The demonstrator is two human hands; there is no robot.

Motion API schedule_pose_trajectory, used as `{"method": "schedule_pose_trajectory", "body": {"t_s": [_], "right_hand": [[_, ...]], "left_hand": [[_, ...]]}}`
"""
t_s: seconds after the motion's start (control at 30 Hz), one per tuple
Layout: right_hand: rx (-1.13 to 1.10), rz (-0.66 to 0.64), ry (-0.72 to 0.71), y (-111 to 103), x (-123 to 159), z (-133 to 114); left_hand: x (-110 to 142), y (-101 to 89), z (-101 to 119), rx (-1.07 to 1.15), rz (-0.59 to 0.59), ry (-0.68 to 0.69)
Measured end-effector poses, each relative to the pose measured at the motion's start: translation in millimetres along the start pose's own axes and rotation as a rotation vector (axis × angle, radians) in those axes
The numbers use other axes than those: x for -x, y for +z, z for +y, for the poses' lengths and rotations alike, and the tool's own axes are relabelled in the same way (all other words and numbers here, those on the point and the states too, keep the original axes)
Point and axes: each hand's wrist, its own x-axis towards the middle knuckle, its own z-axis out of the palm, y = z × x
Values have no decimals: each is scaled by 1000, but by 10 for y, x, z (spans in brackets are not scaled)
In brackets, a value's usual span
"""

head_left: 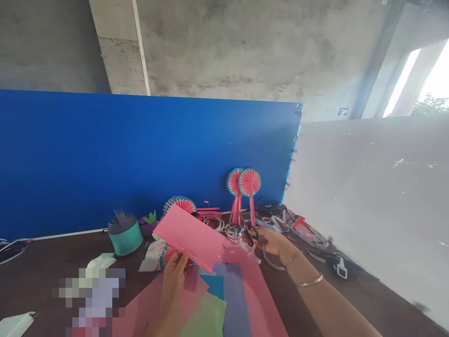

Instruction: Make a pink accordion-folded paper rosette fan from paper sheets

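Observation:
My left hand (176,267) pinches the lower edge of a pink paper sheet (191,236), holding it tilted above the table. A narrow folded band runs along that edge. Out to the right, my right hand (268,239) has its fingers through the handles of a pair of scissors (250,234) with dark grips. The blades point up and away, apart from the sheet. Below both hands lie larger coloured papers: pink (259,285), lavender (233,292), blue (213,284) and light green (206,316).
Pink pleated paper fans (249,182) lean on the blue partition (140,159). A teal container (125,236) with a grey lid stands left, beside a purple pot (148,225). White strips (317,241), cables and a black-and-white object (340,267) lie right. Crumpled tissue (101,262) lies left.

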Motion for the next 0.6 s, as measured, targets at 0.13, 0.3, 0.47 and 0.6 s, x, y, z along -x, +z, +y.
{"method": "schedule_pose_trajectory", "body": {"t_s": [0.13, 0.3, 0.47, 0.6], "right_hand": [[-10, -107, -128, 279, 101, 103], [346, -253, -289, 581, 213, 390], [526, -478, -166, 524, 216, 595], [535, -538, -102, 473, 210, 627]], "left_hand": [[24, 7, 45, 11, 23, -2], [-42, -45, 17, 52, 88, 42], [-83, -79, 17, 66, 68, 36], [-57, -57, 73, 112, 58, 24]]}}
